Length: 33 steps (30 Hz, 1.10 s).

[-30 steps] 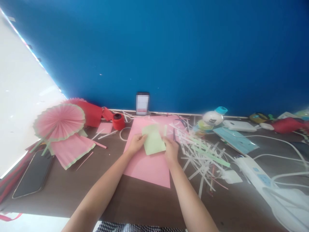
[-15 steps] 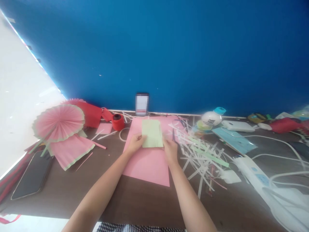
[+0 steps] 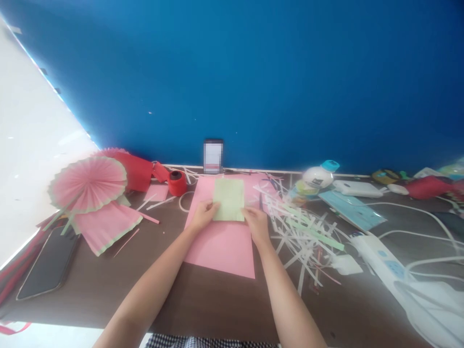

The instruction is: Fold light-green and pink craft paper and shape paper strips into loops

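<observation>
Between my hands is a light green paper rectangle (image 3: pixel 229 199), creased and roughly upright in the view. My left hand (image 3: pixel 206 214) pinches its lower left edge between thumb and fingers. At the lower right edge, my right hand (image 3: pixel 256 223) pinches it the same way. Beneath lies a large pink paper sheet (image 3: pixel 221 249) on the dark table (image 3: pixel 174 304). I cannot tell whether the green paper touches the pink sheet.
Left are a pink pleated paper fan (image 3: pixel 89 186), a phone (image 3: pixel 49 261) and a red tape roll (image 3: pixel 177 183). A phone (image 3: pixel 213 157) leans on the blue wall. Right lie cut paper strips (image 3: pixel 304 232), a glue bottle (image 3: pixel 318 177) and a power strip (image 3: pixel 384 261).
The green paper is straighter and slightly wider to the left of my right hand. My right fingers have shifted a little along its edge; my left hand stays put.
</observation>
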Each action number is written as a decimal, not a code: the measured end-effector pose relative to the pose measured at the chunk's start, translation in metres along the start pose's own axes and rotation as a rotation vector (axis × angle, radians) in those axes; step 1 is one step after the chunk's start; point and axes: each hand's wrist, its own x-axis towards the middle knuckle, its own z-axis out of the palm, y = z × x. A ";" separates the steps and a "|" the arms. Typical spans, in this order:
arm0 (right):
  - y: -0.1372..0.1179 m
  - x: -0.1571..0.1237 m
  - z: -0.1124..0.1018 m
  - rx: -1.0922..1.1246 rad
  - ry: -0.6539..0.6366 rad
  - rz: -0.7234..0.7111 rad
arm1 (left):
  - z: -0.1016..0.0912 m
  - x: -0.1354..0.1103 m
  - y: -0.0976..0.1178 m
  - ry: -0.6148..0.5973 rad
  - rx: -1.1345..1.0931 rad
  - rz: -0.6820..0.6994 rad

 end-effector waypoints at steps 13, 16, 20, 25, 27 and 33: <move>0.003 0.000 0.002 -0.040 0.077 0.015 | 0.001 -0.004 0.008 -0.028 0.071 0.081; 0.002 0.000 0.002 -0.044 0.096 0.036 | 0.002 -0.006 0.011 -0.040 0.065 0.090; 0.001 -0.002 0.004 -0.037 0.127 0.035 | 0.003 -0.006 0.012 -0.040 0.074 0.106; 0.002 -0.002 0.005 -0.006 0.150 0.043 | 0.003 -0.008 0.015 -0.064 0.083 0.117; 0.002 -0.002 0.006 0.016 0.159 0.063 | 0.002 -0.009 0.017 -0.071 0.089 0.127; 0.004 -0.001 0.009 0.077 0.217 0.039 | 0.004 -0.012 0.019 -0.102 0.054 0.148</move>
